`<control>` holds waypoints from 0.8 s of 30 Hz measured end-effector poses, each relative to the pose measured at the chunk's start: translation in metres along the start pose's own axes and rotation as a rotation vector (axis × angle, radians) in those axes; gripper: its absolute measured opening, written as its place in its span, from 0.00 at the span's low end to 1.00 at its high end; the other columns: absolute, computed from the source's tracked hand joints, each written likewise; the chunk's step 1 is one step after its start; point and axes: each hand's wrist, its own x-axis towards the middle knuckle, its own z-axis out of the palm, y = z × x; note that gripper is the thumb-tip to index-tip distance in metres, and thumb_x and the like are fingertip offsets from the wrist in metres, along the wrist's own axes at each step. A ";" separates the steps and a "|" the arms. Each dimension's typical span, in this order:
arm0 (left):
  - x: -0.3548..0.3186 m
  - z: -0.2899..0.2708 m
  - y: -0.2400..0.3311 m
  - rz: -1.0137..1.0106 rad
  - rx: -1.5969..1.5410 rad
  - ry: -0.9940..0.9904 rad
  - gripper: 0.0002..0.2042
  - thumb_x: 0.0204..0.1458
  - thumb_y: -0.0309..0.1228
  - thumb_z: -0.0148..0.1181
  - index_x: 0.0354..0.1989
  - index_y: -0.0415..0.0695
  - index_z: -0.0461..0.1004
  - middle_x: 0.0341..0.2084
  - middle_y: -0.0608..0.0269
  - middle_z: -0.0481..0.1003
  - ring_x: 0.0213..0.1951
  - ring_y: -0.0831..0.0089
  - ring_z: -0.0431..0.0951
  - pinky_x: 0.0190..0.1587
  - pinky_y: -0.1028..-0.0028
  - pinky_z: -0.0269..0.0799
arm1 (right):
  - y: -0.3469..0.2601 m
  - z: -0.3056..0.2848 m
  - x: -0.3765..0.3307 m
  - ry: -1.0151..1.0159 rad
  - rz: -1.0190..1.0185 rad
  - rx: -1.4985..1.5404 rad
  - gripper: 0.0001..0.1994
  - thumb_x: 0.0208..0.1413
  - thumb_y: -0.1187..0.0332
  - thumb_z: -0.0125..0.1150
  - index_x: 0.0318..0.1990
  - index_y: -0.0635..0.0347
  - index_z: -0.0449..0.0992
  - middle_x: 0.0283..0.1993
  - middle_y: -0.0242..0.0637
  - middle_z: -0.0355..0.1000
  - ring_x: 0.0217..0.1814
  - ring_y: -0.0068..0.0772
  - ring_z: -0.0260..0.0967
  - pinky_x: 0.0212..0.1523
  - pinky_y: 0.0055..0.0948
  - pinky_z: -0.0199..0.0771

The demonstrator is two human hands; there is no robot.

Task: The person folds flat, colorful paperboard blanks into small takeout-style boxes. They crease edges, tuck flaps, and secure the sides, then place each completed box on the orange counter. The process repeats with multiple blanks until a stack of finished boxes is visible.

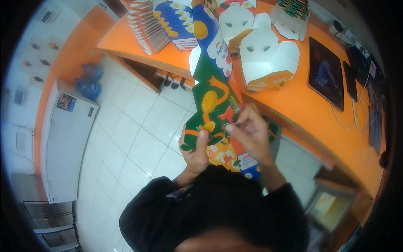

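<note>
A long flat printed carton blank [212, 84], green, orange and blue, reaches from my hands up toward the orange counter [302, 109]. My left hand [195, 151] grips its lower left edge, thumb on the printed face. My right hand [249, 132] pinches a small flap near the blank's middle with thumb and fingertips. Both forearms wear dark sleeves.
On the counter stand folded white carton boxes [268, 59], fanned stacks of flat blanks [161, 23], a dark tablet [325, 71] and cables at the right. A white chest freezer [67, 138] stands on the tiled floor at the left, with blue bags [89, 82] behind it.
</note>
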 end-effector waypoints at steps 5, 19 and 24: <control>0.005 0.003 0.002 -0.039 0.084 -0.001 0.11 0.57 0.27 0.52 0.46 0.34 0.66 0.35 0.61 0.73 0.37 0.79 0.71 0.42 0.80 0.65 | -0.001 -0.003 0.001 -0.005 -0.032 -0.053 0.12 0.49 0.81 0.62 0.28 0.62 0.62 0.39 0.31 0.54 0.42 0.18 0.66 0.43 0.20 0.73; -0.001 0.007 -0.013 -0.032 0.125 0.013 0.11 0.58 0.23 0.52 0.48 0.34 0.69 0.39 0.59 0.75 0.41 0.77 0.74 0.45 0.78 0.68 | 0.010 -0.002 0.003 0.005 -0.131 -0.129 0.11 0.48 0.84 0.60 0.27 0.63 0.62 0.40 0.32 0.55 0.41 0.16 0.64 0.45 0.20 0.71; -0.002 0.012 -0.017 0.060 0.093 0.038 0.11 0.57 0.20 0.50 0.48 0.32 0.68 0.40 0.55 0.75 0.42 0.74 0.74 0.46 0.77 0.68 | 0.016 0.003 0.000 0.045 -0.092 -0.025 0.11 0.48 0.84 0.60 0.26 0.64 0.63 0.37 0.32 0.58 0.39 0.16 0.66 0.39 0.17 0.71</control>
